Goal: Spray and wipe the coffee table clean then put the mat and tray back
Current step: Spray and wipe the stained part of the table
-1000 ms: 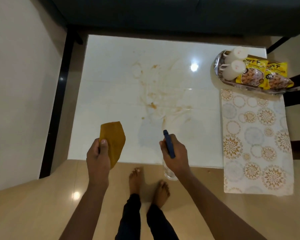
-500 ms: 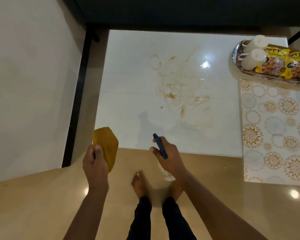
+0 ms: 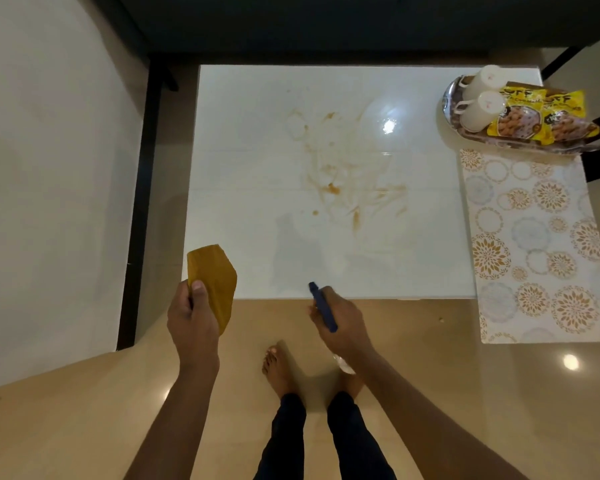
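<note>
The white coffee table has brown smears across its middle. My left hand grips a folded mustard-yellow cloth at the table's near left corner. My right hand holds a spray bottle with a dark blue head, its nozzle pointing at the table's near edge; the clear body shows below my wrist. A patterned mat lies to the right of the table. Behind it a silver tray carries two white cups and yellow snack packets.
A dark sofa runs along the far side of the table. A white wall is at the left, with a black frame beside it. My bare feet stand on the beige floor just before the table's edge.
The view shifted back and forth sideways. My hands have hardly moved: the right hand keeps the spray bottle over the table's near edge, and the left hand's cloth stays at the near left corner.
</note>
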